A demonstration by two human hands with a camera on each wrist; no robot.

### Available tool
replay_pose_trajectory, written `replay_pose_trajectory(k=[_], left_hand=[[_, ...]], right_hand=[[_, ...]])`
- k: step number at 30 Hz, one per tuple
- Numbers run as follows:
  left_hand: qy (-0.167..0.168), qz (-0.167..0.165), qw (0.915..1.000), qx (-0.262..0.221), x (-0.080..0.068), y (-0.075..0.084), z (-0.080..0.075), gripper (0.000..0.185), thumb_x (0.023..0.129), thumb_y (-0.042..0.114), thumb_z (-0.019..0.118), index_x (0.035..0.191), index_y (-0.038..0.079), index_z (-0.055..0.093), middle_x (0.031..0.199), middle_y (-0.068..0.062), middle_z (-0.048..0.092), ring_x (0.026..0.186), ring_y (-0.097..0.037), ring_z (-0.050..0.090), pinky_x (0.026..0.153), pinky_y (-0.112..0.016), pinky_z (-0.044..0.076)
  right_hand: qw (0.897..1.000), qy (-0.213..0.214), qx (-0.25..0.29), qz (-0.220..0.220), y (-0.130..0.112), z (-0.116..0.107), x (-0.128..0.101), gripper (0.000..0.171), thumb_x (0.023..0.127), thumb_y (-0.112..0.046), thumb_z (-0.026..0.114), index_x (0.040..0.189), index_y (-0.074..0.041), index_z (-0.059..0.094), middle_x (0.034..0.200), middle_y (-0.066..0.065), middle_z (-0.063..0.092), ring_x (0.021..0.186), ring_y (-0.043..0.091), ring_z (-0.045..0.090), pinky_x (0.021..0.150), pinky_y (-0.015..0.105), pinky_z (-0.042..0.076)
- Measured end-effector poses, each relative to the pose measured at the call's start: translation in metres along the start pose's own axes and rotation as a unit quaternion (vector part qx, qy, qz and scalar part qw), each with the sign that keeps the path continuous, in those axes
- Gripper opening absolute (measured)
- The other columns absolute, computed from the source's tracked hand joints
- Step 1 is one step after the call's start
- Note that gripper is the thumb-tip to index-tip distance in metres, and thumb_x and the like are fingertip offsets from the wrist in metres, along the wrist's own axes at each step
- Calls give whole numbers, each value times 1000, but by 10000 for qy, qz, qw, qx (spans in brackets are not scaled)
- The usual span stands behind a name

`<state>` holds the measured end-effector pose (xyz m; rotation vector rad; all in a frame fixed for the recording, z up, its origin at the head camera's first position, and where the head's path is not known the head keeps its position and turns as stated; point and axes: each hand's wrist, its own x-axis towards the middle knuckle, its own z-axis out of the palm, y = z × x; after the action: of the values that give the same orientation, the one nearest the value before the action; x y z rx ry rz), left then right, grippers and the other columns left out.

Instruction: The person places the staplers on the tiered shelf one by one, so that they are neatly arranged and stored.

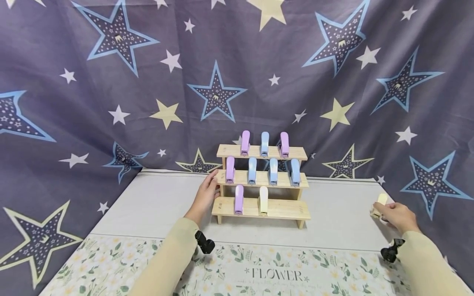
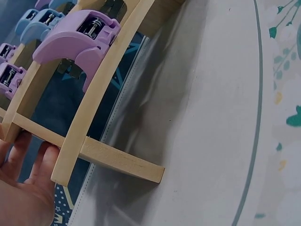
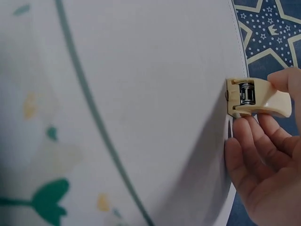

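My right hand (image 1: pixel 398 216) pinches a pale yellow stapler (image 3: pixel 265 98) between thumb and fingers, at the right side of the table. Seen from the right wrist, the stapler's metal spring part faces away from the palm. My left hand (image 1: pixel 204 196) grips the left side of a three-step wooden display rack (image 1: pixel 283 209), its fingers (image 2: pixel 19 153) around a side rail. On the bottom step stand a purple stapler (image 1: pixel 238 200) and another yellow stapler (image 1: pixel 263 201). The middle step holds one purple stapler (image 1: pixel 230 169) and three blue ones.
On the top step, a blue stapler (image 1: pixel 264 144) stands between two purple ones. A white mat (image 1: pixel 340 222) with a floral front strip (image 1: pixel 281 265) covers the table. Behind it hangs a dark curtain (image 1: pixel 259 107) with stars.
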<state>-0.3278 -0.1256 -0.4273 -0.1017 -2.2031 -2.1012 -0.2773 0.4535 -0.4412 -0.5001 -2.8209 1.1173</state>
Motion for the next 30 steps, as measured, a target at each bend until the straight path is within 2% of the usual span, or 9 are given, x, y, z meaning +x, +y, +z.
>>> replay_pose_trajectory(k=[6, 12, 19, 24, 30], left_hand=[[49, -35, 10000, -4, -1, 0, 1, 47, 111, 25, 36, 156, 17, 36, 150, -22, 43, 130, -40, 49, 108, -50, 44], [27, -87, 10000, 26, -2, 0, 1, 47, 111, 25, 35, 157, 17, 35, 151, -22, 41, 131, -40, 48, 108, -50, 43], [-5, -44, 10000, 48, -1, 1, 1, 47, 111, 24, 35, 157, 15, 34, 152, -23, 40, 131, -41, 48, 108, -51, 43], [-7, -33, 10000, 31, 0, 1, 0, 48, 110, 24, 35, 157, 15, 34, 151, -23, 41, 131, -42, 48, 108, -51, 43], [-22, -77, 10000, -7, 0, 3, 0, 48, 111, 25, 35, 157, 16, 33, 152, -22, 40, 132, -41, 47, 109, -51, 42]], right_hand=[[9993, -86, -181, -315, -7, 4, -3, 51, 97, -46, 56, 96, 5, 53, 73, 4, 64, 66, 17, 61, 57, 29, 52], [9969, -244, -452, -595, -18, 5, -3, 50, 98, -48, 54, 95, 2, 54, 74, 3, 65, 67, 17, 62, 59, 30, 48], [9882, -236, -560, -1404, -41, 12, -6, 43, 98, -44, 59, 88, -3, 54, 71, -1, 63, 67, 18, 63, 56, 27, 46], [9799, -281, -489, -1912, -63, 20, -18, 34, 96, -35, 64, 84, -4, 57, 74, 1, 60, 65, 14, 59, 56, 24, 49], [9725, -470, -391, -2248, -93, 28, -40, 28, 94, -30, 67, 90, -3, 59, 82, 3, 63, 70, 13, 58, 59, 23, 54]])
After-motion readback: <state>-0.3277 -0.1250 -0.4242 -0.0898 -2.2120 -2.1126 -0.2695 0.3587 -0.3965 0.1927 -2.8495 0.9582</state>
